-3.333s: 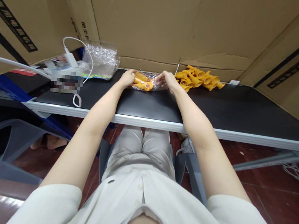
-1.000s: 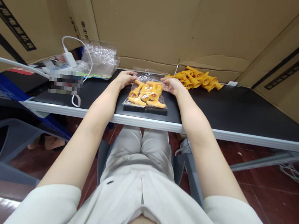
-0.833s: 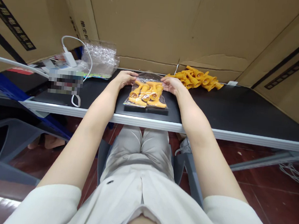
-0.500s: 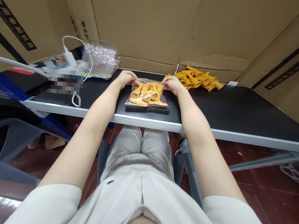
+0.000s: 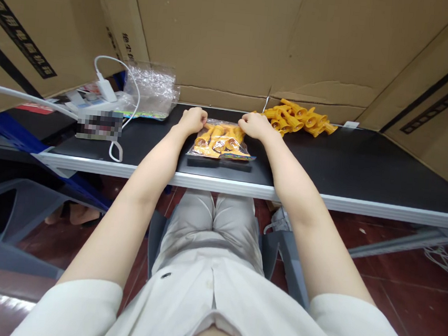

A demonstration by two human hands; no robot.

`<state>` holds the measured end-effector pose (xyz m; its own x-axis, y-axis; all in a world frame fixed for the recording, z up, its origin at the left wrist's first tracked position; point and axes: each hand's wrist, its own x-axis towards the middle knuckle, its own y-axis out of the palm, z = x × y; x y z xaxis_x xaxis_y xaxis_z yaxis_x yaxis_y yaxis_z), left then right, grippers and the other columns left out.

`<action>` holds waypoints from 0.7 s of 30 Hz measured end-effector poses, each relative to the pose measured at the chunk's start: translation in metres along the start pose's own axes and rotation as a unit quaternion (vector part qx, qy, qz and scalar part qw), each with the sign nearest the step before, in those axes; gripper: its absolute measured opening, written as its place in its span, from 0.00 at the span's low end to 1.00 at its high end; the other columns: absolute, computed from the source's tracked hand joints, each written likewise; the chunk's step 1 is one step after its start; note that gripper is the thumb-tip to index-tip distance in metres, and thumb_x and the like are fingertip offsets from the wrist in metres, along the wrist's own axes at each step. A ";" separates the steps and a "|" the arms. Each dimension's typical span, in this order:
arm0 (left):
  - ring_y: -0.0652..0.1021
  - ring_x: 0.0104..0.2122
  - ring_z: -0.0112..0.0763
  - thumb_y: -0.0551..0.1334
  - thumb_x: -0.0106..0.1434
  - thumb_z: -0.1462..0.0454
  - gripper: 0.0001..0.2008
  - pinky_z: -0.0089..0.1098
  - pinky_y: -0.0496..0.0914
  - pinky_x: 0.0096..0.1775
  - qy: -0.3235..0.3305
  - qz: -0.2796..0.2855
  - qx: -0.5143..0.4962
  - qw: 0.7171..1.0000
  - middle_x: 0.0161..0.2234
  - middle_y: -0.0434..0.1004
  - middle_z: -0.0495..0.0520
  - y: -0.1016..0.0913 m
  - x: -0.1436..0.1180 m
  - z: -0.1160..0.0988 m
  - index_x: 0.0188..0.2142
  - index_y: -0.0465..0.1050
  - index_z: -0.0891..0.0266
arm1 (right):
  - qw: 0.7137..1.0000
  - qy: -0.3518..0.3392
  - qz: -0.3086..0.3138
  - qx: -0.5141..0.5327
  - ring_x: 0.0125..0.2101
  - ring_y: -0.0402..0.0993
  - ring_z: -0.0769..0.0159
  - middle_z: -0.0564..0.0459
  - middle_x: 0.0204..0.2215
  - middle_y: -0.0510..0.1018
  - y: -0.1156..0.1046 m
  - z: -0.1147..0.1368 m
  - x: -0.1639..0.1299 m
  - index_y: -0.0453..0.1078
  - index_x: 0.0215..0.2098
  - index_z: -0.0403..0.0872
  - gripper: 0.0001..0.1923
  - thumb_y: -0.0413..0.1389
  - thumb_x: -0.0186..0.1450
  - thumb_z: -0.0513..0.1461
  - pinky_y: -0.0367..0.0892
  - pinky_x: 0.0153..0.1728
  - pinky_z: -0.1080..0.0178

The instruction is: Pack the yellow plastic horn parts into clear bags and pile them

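Over the middle of the black tabletop [image 5: 367,166], between both hands, is a clear plastic bag [image 5: 237,157] filled with yellow funnel-ended pieces [image 5: 202,141]; a dark shadow shows below its near edge. Left hand [image 5: 193,118]: fingers closed, pinching the bag's far left corner. Right hand [image 5: 254,125]: fingers curled, gripping the far right corner. Just beside the right hand, a loose pile of similar yellow pieces [image 5: 298,118] lies near the cardboard panel [image 5: 228,36]. Further left, flattened clear bags [image 5: 152,91] lie beside a white charger [image 5: 107,90]

Single head-worn view, forward and down onto the black tabletop [image 5: 367,166]
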<state>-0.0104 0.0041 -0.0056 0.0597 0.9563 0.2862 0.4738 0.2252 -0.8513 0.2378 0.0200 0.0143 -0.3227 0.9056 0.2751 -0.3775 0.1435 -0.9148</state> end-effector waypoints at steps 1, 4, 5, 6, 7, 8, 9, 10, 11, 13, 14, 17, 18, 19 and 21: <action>0.79 0.57 0.55 0.63 0.54 0.73 0.09 0.50 0.66 0.65 0.002 0.000 0.014 1.000 0.42 0.81 0.59 0.000 -0.001 -0.001 0.25 0.71 0.57 | 1.000 -0.007 -0.009 -0.004 0.59 0.80 0.39 0.36 0.44 0.87 0.000 0.002 0.000 0.79 0.35 0.45 0.11 0.59 0.74 0.40 0.63 0.71 0.38; 0.77 0.62 0.61 0.64 0.57 0.71 0.06 0.58 0.59 0.70 0.018 -0.006 0.034 0.999 0.48 0.82 0.64 -0.001 -0.005 -0.005 0.28 0.77 0.59 | 0.998 -0.046 -0.039 -0.003 0.63 0.77 0.36 0.37 0.40 0.86 0.005 0.006 0.003 0.80 0.37 0.45 0.08 0.66 0.72 0.42 0.49 0.77 0.31; 0.76 0.63 0.63 0.64 0.58 0.71 0.06 0.60 0.57 0.71 0.026 -0.006 0.038 0.999 0.49 0.82 0.65 -0.001 -0.006 -0.007 0.30 0.79 0.60 | 0.997 -0.059 -0.044 -0.003 0.64 0.76 0.36 0.38 0.40 0.86 0.007 0.008 0.005 0.80 0.38 0.45 0.07 0.67 0.71 0.41 0.46 0.77 0.29; 0.75 0.65 0.64 0.64 0.58 0.70 0.06 0.62 0.54 0.72 0.032 -0.004 0.043 0.999 0.50 0.82 0.66 -0.002 -0.006 -0.008 0.31 0.81 0.60 | 0.997 -0.069 -0.045 -0.003 0.65 0.76 0.35 0.39 0.40 0.85 0.008 0.011 0.006 0.80 0.38 0.44 0.07 0.67 0.71 0.40 0.45 0.78 0.29; 0.74 0.65 0.65 0.64 0.58 0.70 0.07 0.64 0.52 0.73 0.036 -0.002 0.050 0.998 0.50 0.83 0.67 -0.002 -0.007 -0.010 0.33 0.82 0.61 | 0.996 -0.074 -0.043 -0.007 0.65 0.76 0.34 0.38 0.41 0.85 0.009 0.014 0.008 0.80 0.39 0.44 0.05 0.68 0.70 0.39 0.45 0.78 0.29; 0.75 0.65 0.66 0.64 0.58 0.69 0.09 0.65 0.50 0.74 0.038 0.000 0.057 0.998 0.50 0.83 0.67 -0.002 -0.007 -0.011 0.35 0.83 0.61 | 0.997 -0.073 -0.037 -0.015 0.65 0.76 0.33 0.37 0.42 0.85 0.009 0.017 0.008 0.80 0.39 0.43 0.04 0.68 0.70 0.37 0.47 0.77 0.30; 0.75 0.65 0.65 0.63 0.59 0.69 0.10 0.67 0.47 0.75 0.035 0.001 0.061 0.998 0.48 0.84 0.67 -0.002 -0.007 -0.013 0.37 0.84 0.62 | 0.997 -0.067 -0.028 -0.027 0.65 0.76 0.32 0.36 0.43 0.86 0.008 0.022 0.008 0.81 0.40 0.42 0.03 0.68 0.69 0.35 0.51 0.77 0.31; 0.76 0.64 0.65 0.62 0.60 0.68 0.11 0.68 0.44 0.76 0.031 0.001 0.061 0.998 0.47 0.85 0.66 -0.002 -0.007 -0.014 0.38 0.85 0.62 | 0.997 -0.060 -0.016 -0.046 0.64 0.77 0.31 0.33 0.45 0.86 0.006 0.027 0.008 0.81 0.41 0.41 0.03 0.68 0.69 0.34 0.56 0.75 0.33; 0.77 0.64 0.64 0.62 0.62 0.67 0.13 0.68 0.42 0.77 0.023 0.000 0.060 0.998 0.47 0.86 0.66 -0.002 -0.006 -0.016 0.40 0.85 0.63 | 0.996 -0.052 -0.003 -0.071 0.63 0.78 0.31 0.31 0.47 0.86 0.003 0.032 0.006 0.82 0.43 0.39 0.04 0.67 0.69 0.33 0.61 0.73 0.35; 0.77 0.64 0.62 0.60 0.65 0.65 0.14 0.67 0.39 0.78 0.007 0.001 0.063 0.998 0.49 0.87 0.65 -0.002 -0.005 -0.018 0.44 0.85 0.63 | 0.990 -0.042 0.025 -0.132 0.63 0.80 0.32 0.29 0.52 0.85 -0.005 0.043 0.002 0.84 0.50 0.38 0.10 0.65 0.72 0.34 0.69 0.69 0.40; 0.77 0.65 0.61 0.60 0.66 0.65 0.14 0.66 0.41 0.78 -0.003 0.005 0.068 0.998 0.51 0.87 0.65 -0.001 -0.005 -0.019 0.45 0.85 0.63 | 0.985 -0.040 0.040 -0.163 0.62 0.80 0.33 0.28 0.54 0.85 -0.009 0.048 -0.001 0.83 0.54 0.37 0.13 0.63 0.73 0.34 0.72 0.67 0.42; 0.78 0.64 0.57 0.62 0.67 0.64 0.12 0.57 0.59 0.75 -0.041 0.011 0.056 0.998 0.54 0.86 0.65 0.001 -0.004 -0.021 0.47 0.82 0.62 | 0.969 -0.039 0.078 -0.231 0.63 0.80 0.36 0.26 0.60 0.83 -0.021 0.059 -0.006 0.80 0.64 0.35 0.21 0.62 0.75 0.35 0.75 0.65 0.47; 0.79 0.63 0.55 0.64 0.67 0.65 0.10 0.52 0.65 0.72 -0.057 0.007 0.035 0.998 0.54 0.86 0.64 0.001 -0.004 -0.021 0.46 0.81 0.62 | 0.966 -0.039 0.088 -0.238 0.64 0.80 0.36 0.27 0.61 0.82 -0.024 0.061 -0.006 0.79 0.65 0.35 0.23 0.63 0.74 0.36 0.76 0.64 0.48; 0.81 0.61 0.52 0.65 0.65 0.67 0.08 0.47 0.70 0.68 -0.071 0.000 0.008 0.997 0.54 0.86 0.63 0.002 -0.003 -0.021 0.44 0.80 0.61 | 0.966 -0.040 0.097 -0.238 0.64 0.81 0.37 0.28 0.62 0.82 -0.025 0.061 -0.004 0.79 0.66 0.36 0.24 0.64 0.74 0.36 0.76 0.64 0.48; 0.82 0.56 0.47 0.67 0.61 0.71 0.08 0.39 0.74 0.62 -0.094 -0.011 -0.052 0.994 0.50 0.86 0.60 0.001 -0.003 -0.019 0.39 0.76 0.59 | 0.969 -0.047 0.116 -0.213 0.63 0.82 0.41 0.33 0.62 0.83 -0.027 0.058 0.003 0.80 0.66 0.40 0.25 0.67 0.72 0.36 0.76 0.64 0.50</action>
<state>0.0068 -0.0024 0.0005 -0.1126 0.9717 0.2078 0.5627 0.2348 -0.7926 0.1969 -0.0043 0.0566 -0.4419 0.8954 0.0543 0.1013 0.1099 -0.9888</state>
